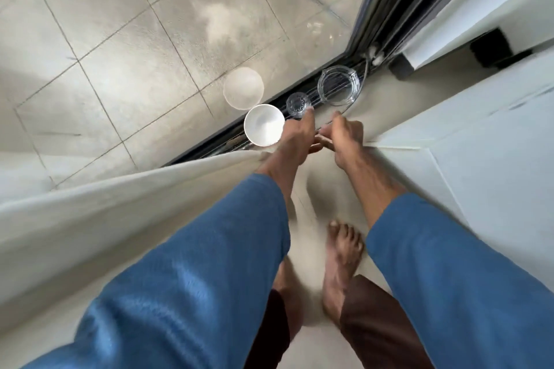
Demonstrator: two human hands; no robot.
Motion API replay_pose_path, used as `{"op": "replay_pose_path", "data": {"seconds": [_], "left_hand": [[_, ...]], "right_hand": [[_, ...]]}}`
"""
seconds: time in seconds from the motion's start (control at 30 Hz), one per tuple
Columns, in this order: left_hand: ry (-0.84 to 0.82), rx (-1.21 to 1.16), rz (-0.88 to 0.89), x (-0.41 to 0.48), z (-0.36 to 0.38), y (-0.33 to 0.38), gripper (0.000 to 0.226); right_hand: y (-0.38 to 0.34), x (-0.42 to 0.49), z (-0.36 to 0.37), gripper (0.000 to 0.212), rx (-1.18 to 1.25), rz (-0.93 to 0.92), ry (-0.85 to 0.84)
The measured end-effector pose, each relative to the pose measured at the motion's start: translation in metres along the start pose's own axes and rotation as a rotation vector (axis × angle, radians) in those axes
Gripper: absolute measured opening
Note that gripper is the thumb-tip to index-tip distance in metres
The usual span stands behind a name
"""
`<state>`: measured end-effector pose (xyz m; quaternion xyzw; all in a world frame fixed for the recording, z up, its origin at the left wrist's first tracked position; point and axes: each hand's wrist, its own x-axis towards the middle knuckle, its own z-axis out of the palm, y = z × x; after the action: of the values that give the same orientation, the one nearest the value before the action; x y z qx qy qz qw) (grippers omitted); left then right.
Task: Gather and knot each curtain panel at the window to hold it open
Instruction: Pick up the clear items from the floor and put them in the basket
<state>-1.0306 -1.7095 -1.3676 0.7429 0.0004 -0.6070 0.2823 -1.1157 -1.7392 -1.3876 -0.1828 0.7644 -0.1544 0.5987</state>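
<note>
I am looking straight down beside a glass sliding door. A cream curtain panel (126, 207) stretches from the lower left up to my left hand (295, 136), whose fingers curl at the panel's lower corner. A second pale panel (467, 141) runs in from the right to my right hand (344, 141), which grips its edge with curled fingers. The two hands nearly touch, low above the floor next to the door track (299, 93). How much cloth lies inside each hand is hidden.
A white bowl (263, 129), a small drinking glass (298, 105) and a clear glass dish (338, 85) stand on the floor by the track, just beyond my hands. My bare foot (341, 260) is on the floor below. Tiled ground (120, 54) shows through the glass.
</note>
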Motion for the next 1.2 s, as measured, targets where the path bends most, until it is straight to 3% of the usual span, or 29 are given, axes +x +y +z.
{"op": "replay_pose_path", "data": {"seconds": [0.1,0.27,0.4,0.57,0.73,0.87,1.1,1.2], "left_hand": [[0.059,-0.085,-0.054,0.029,0.011,0.003,0.055],[0.156,-0.261,-0.157,0.055,0.014,0.005,0.028],[0.166,-0.312,-0.192,0.073,0.013,0.011,0.028],[0.173,-0.325,-0.198,0.063,0.009,0.016,0.027],[0.122,-0.415,-0.216,-0.017,-0.011,0.003,0.018],[0.080,-0.451,-0.199,-0.119,-0.040,-0.014,0.019],[0.158,-0.451,-0.291,-0.307,-0.070,-0.004,0.026],[0.150,-0.393,-0.286,-0.388,-0.072,0.008,0.026]], "right_hand": [[-0.009,0.035,0.014,0.038,0.100,0.058,0.098],[-0.006,0.067,0.033,0.033,0.260,0.129,0.023],[-0.005,0.088,0.039,0.020,0.329,0.112,0.025],[0.000,0.077,0.034,0.027,0.285,0.107,0.025],[0.008,-0.005,0.010,0.023,0.368,0.186,-0.105],[0.010,-0.088,-0.010,0.023,0.383,0.257,-0.094],[-0.002,-0.255,-0.089,0.027,0.231,0.278,-0.074],[-0.008,-0.323,-0.143,0.040,0.098,0.227,-0.034]]}}
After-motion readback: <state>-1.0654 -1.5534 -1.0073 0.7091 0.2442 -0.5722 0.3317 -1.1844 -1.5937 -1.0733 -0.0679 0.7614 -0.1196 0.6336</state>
